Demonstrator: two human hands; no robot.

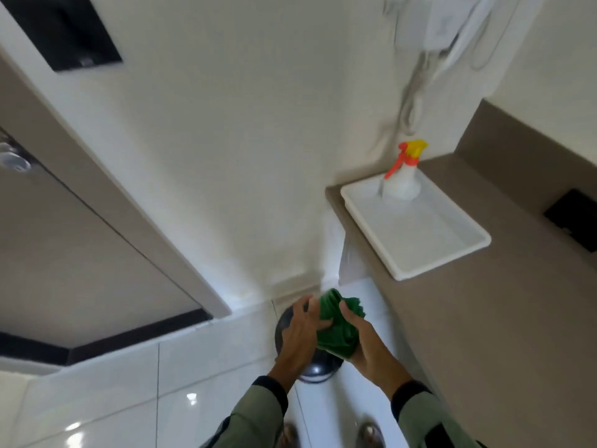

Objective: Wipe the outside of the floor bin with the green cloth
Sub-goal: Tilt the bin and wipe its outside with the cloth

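A bunched green cloth (337, 324) is held between both hands, above a dark round floor bin (315, 368) standing on the white tiled floor by the wall. My left hand (302, 331) grips the cloth's left side, fingers curled over it. My right hand (365, 342) grips its right side from below and behind. The bin is mostly hidden by my hands and the cloth; only its dark shiny lower part and left edge show.
A brown counter (484, 318) runs along the right, with a white tray (436, 253) holding a spray bottle (402, 176). A white wall is ahead, a doorway frame (135, 202) at the left. My shoes (370, 433) stand on glossy tiles.
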